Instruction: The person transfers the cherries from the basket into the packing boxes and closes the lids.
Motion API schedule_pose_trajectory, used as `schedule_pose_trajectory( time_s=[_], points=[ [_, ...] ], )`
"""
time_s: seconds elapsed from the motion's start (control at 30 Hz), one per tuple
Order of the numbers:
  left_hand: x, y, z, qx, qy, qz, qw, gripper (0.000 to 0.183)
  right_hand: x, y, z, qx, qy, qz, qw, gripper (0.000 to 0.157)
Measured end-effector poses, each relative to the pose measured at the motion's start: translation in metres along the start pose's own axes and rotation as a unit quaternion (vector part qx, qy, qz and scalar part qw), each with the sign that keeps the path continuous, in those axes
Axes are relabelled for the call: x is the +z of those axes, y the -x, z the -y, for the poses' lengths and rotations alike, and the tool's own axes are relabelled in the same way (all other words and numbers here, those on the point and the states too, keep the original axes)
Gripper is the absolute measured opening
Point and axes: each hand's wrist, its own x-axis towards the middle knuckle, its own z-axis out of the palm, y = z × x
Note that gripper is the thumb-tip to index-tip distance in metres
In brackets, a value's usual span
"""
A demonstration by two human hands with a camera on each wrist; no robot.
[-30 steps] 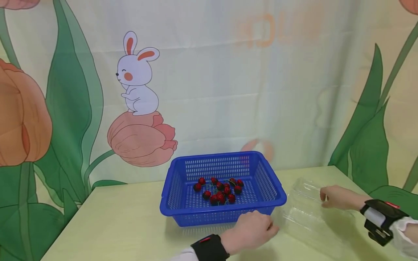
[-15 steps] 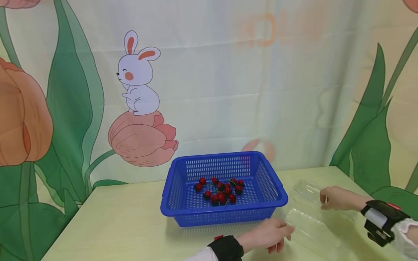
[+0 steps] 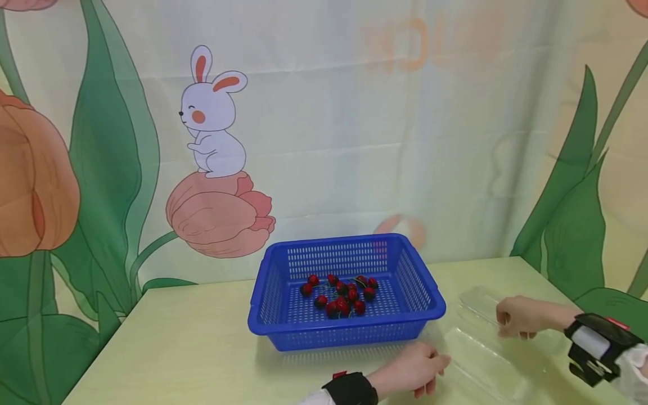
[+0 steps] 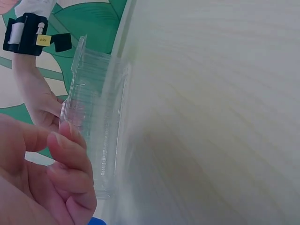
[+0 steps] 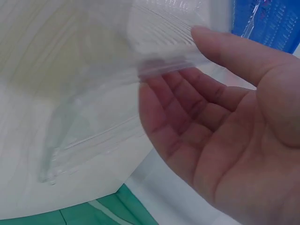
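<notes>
A clear plastic box (image 3: 481, 354), a clamshell by its look, lies on the table right of the blue basket. My right hand (image 3: 523, 316) holds it by the rim. In the right wrist view the thumb (image 5: 220, 44) is over the plastic and the fingers are curled beneath the edge. Left of the box, my left hand (image 3: 410, 368) hovers in front of the basket with loosely bent fingers and nothing in them. The left wrist view shows these fingers (image 4: 70, 173) in front of the clear box (image 4: 96, 108); whether they touch it I cannot tell.
A blue perforated basket (image 3: 349, 332) with several dark red cherries (image 3: 341, 306) stands near the back of the pale yellow table (image 3: 177, 343). Behind it hangs a curtain (image 3: 324, 140) printed with a rabbit and tulips.
My left hand has moved right towards the clear box, and its fingers have loosened. My right hand has lowered slightly at the box's rim. The basket and cherries have stayed put.
</notes>
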Motion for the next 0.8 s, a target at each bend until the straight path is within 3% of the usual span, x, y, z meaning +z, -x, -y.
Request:
schedule_pose_trajectory(
  time_s=[0.2, 0.4, 0.67, 0.8],
  points=[
    [-0.001, 0.007, 0.001, -0.028, 0.011, -0.013, 0.9995, 0.027, 0.006, 0.008, 0.007, -0.008, -0.043, 0.019, 0.999, 0.020],
    [0.000, 0.013, 0.005, -0.041, 0.026, -0.029, 0.9984, 0.028, 0.011, 0.012, 0.015, 0.016, -0.066, 0.041, 0.997, 0.019],
    [0.000, 0.024, 0.014, -0.013, 0.068, -0.059, 0.9958, 0.028, 0.017, 0.021, 0.031, 0.054, -0.069, 0.054, 0.995, 0.022],
    [-0.004, 0.028, 0.018, -0.027, 0.082, -0.065, 0.9942, 0.027, 0.019, 0.025, 0.041, 0.055, -0.075, 0.063, 0.994, 0.023]
  ],
)
